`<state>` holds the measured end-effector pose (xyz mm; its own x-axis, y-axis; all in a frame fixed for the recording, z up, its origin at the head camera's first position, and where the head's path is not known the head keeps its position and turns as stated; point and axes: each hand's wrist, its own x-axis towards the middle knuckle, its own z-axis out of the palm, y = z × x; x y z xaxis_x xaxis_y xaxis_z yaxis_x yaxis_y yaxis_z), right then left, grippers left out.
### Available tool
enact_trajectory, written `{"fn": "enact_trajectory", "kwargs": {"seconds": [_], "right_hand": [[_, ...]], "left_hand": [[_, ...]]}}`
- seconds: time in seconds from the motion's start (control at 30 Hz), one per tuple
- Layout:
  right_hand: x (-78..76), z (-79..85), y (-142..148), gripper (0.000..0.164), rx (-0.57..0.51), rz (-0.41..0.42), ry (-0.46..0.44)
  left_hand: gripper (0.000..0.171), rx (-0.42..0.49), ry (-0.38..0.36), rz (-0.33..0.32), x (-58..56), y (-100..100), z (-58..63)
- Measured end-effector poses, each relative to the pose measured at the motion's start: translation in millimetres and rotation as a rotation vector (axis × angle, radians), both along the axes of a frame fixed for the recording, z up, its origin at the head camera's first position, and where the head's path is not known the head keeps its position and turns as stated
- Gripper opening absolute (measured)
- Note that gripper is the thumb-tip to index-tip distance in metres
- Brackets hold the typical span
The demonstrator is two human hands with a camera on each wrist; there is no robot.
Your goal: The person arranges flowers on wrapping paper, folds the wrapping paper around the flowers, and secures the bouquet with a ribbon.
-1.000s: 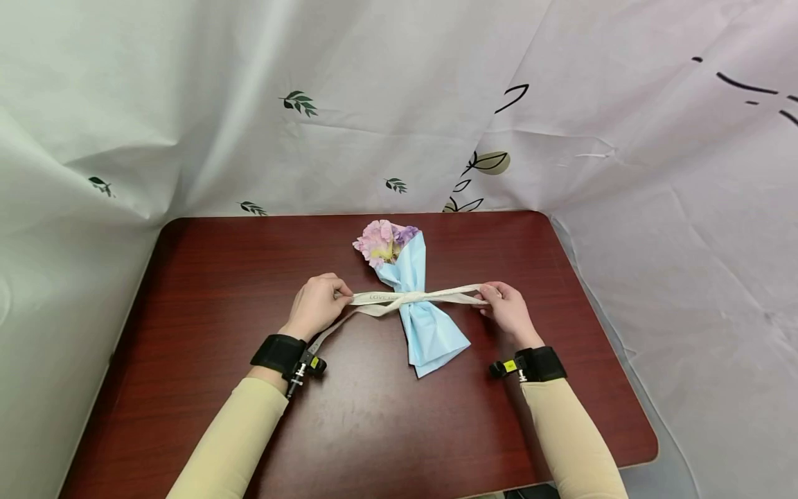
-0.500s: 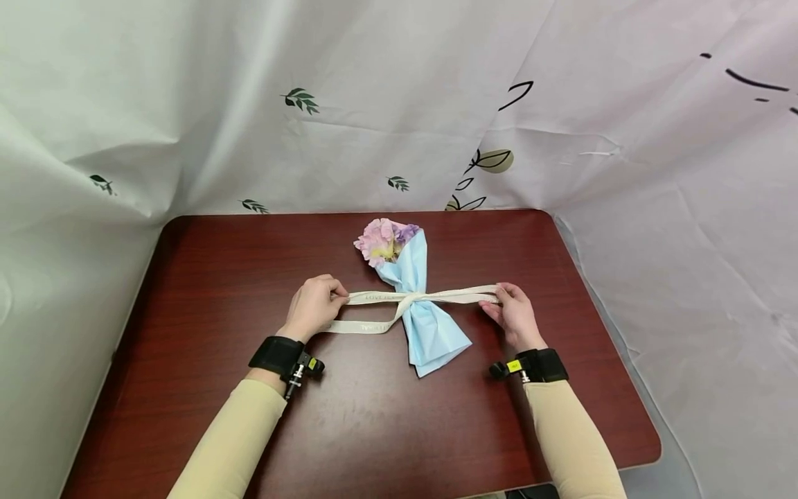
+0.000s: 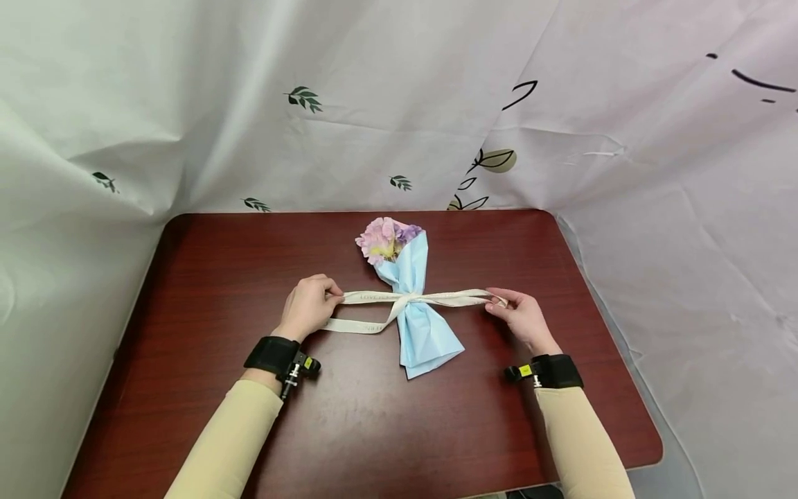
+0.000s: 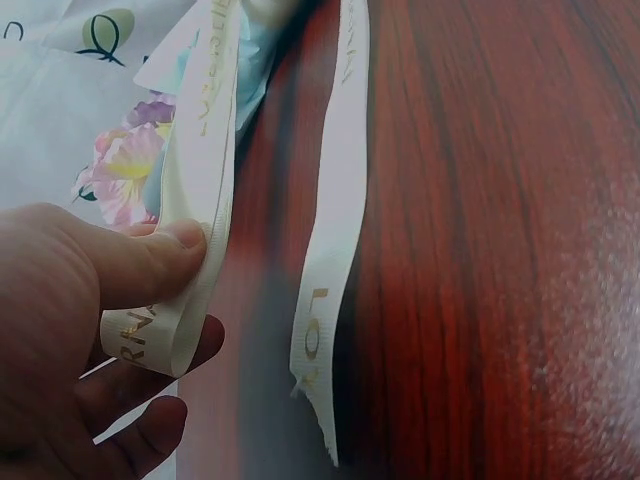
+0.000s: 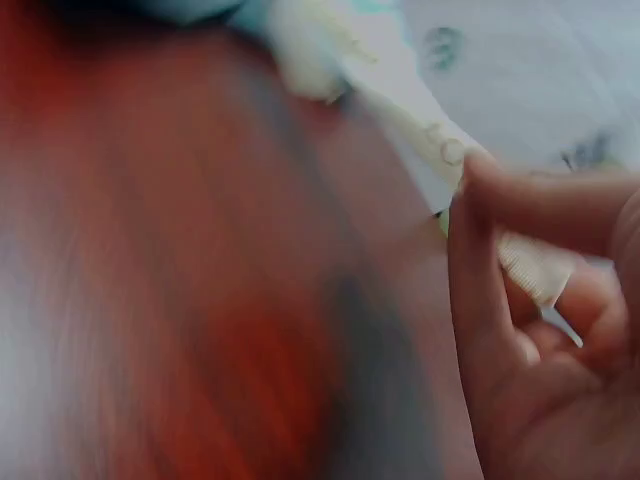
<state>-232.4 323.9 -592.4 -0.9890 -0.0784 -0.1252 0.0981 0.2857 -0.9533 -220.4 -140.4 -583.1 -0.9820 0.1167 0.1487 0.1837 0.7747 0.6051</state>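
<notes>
A small bouquet lies on the table, its pink and purple flowers [image 3: 379, 241] pointing away and its light blue wrapping paper [image 3: 431, 339] flaring toward me. Cream lettered ribbon [image 3: 368, 297] is knotted around its narrow middle. On the left, my left hand [image 3: 308, 303] pinches a folded loop of this ribbon between thumb and finger. A loose ribbon tail [image 4: 340, 170] with a frayed end runs beside that hand in the left wrist view. Right of the bouquet, my right hand [image 3: 522, 317] pinches the ribbon drawn out from the knot; its short end pokes out behind the fingertips [image 5: 475, 175].
The dark red wooden table [image 3: 349, 430] has rounded corners. A white curtain [image 3: 374, 90] with leaf prints hangs behind it and along both sides. Wrist cameras on black straps [image 3: 272, 355] sit on both wrists.
My right hand has moved right, drawing the ribbon out from the knot. The left tail has swung from a slant to a flatter line, and the paper's lower end has shifted slightly left.
</notes>
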Motion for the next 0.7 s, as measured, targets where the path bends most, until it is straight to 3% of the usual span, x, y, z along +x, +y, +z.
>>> {"fn": "enact_trajectory", "kwargs": {"seconds": [0.1,0.2,0.3,0.47,0.7], "right_hand": [[2.3,-1.0,-0.9,0.033,0.287,-0.039,0.083],[5.5,-0.1,0.0,0.028,0.428,-0.095,0.11],[7.8,1.1,1.8,0.027,0.472,-0.152,0.101],[8.0,-1.6,2.4,0.031,0.446,-0.2,0.073],[9.0,-4.0,3.7,0.026,0.538,-0.124,0.147]], "left_hand": [[0.005,0.002,-0.007,0.006,0.5,-1.0,-1.1],[0.005,0.003,-0.018,0.013,1.6,-2.3,-2.5],[0.005,0.005,-0.024,0.017,2.4,-3.1,-4.1],[0.006,0.007,-0.024,0.018,2.8,-4.1,-5.6],[0.005,0.004,-0.016,0.015,2.2,-4.7,-6.0]]}}
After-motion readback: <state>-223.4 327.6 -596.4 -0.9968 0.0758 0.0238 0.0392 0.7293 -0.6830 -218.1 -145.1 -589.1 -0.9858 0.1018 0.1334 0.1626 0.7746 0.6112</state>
